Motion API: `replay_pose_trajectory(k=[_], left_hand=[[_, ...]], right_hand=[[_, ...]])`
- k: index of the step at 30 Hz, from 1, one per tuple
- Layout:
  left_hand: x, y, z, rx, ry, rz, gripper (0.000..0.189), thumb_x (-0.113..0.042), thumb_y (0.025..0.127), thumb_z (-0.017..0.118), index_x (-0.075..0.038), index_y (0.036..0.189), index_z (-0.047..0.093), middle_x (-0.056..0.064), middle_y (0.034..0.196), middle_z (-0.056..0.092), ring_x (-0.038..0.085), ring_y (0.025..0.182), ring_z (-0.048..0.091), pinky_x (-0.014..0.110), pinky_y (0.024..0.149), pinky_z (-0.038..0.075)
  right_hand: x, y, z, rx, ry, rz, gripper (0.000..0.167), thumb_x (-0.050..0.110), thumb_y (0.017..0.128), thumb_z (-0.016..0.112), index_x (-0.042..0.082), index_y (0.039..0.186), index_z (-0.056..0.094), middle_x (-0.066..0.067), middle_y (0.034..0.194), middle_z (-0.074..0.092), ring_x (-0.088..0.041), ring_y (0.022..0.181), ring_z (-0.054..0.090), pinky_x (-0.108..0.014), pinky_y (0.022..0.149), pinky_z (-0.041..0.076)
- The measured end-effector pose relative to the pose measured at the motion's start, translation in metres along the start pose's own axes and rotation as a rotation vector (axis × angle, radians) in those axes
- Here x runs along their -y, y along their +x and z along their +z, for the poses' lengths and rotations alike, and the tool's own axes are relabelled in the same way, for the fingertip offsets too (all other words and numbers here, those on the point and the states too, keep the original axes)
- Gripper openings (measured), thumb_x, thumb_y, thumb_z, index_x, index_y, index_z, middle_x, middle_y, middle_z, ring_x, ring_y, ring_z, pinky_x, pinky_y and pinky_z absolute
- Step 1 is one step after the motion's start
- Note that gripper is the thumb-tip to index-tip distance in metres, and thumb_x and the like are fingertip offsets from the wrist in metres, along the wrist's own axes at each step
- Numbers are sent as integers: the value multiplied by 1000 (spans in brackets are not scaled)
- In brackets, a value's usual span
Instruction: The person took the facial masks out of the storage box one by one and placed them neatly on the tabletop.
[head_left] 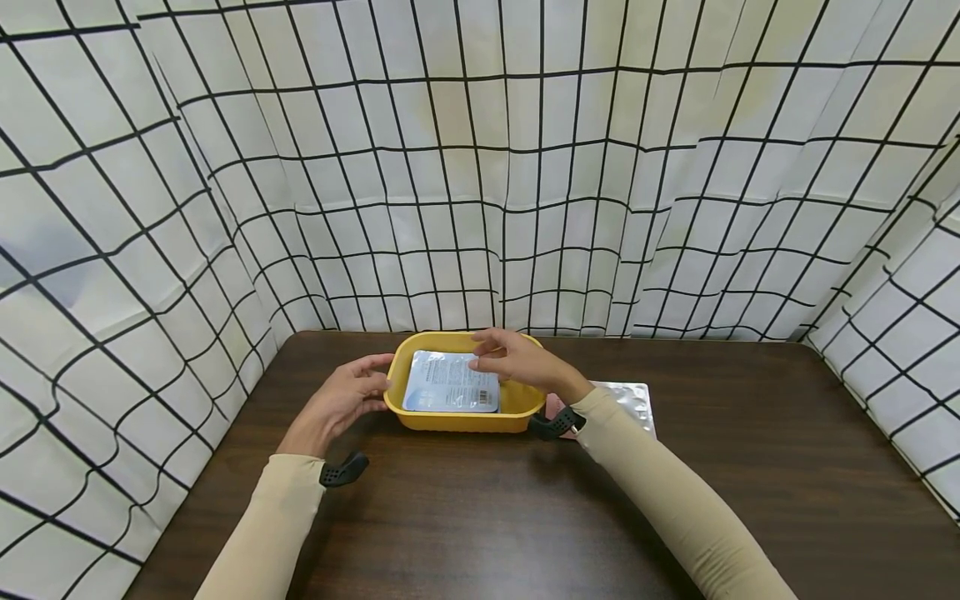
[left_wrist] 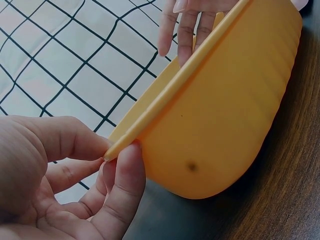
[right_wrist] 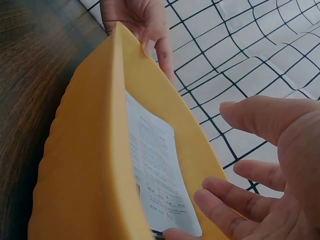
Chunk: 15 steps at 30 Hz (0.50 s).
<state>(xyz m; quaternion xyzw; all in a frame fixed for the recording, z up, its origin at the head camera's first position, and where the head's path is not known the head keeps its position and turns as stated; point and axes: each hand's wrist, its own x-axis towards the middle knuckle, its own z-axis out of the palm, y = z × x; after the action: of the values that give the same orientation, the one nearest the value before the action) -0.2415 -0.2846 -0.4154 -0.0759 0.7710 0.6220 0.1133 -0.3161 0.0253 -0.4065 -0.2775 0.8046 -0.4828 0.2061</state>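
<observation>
A yellow plastic basin (head_left: 465, 423) stands toward the back of the table, its long side facing me. Inside lies a flat, pale blue foil packet (head_left: 448, 383) with small print and a barcode. My left hand (head_left: 341, 404) pinches the left end of the basin's rim between thumb and fingers, seen close in the left wrist view. Over the basin's right part hovers my right hand (head_left: 517, 358), fingers loosely bent and nothing held. In the right wrist view its fingertips (right_wrist: 212, 200) are beside the packet's near end.
A second foil packet (head_left: 633, 402), silver with a pink part, lies on the dark wooden table (head_left: 480, 508) right of the basin, partly hidden by my right wrist. White curtains with a black grid (head_left: 525, 183) enclose the table at the back and sides.
</observation>
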Motion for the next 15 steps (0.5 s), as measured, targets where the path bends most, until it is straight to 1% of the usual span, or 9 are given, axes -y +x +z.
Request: replay_pose_trajectory(k=[5, 11, 15], left_hand=[[1, 1, 0, 6, -6, 2, 60, -5, 98, 55, -10, 156, 39, 19, 122, 56, 22, 92, 63, 29, 78, 58], [1, 1, 0, 11, -7, 2, 60, -5, 99, 53, -10, 156, 37, 19, 120, 56, 23, 92, 62, 29, 78, 58], [1, 1, 0, 11, -7, 2, 60, -5, 98, 53, -9, 156, 37, 19, 120, 56, 23, 93, 62, 28, 78, 58]], right_hand=[[0, 0, 1, -9, -1, -8, 65, 35, 97, 68, 7, 150, 44, -15, 142, 55, -29, 128, 54, -48, 98, 54], [-1, 0, 2, -29, 33, -28, 62, 32, 96, 69, 7, 148, 47, -14, 141, 56, -28, 126, 56, -45, 97, 56], [-3, -1, 3, -63, 25, -46, 59, 29, 95, 72, 7, 146, 51, -11, 144, 56, -27, 130, 55, -46, 103, 51]])
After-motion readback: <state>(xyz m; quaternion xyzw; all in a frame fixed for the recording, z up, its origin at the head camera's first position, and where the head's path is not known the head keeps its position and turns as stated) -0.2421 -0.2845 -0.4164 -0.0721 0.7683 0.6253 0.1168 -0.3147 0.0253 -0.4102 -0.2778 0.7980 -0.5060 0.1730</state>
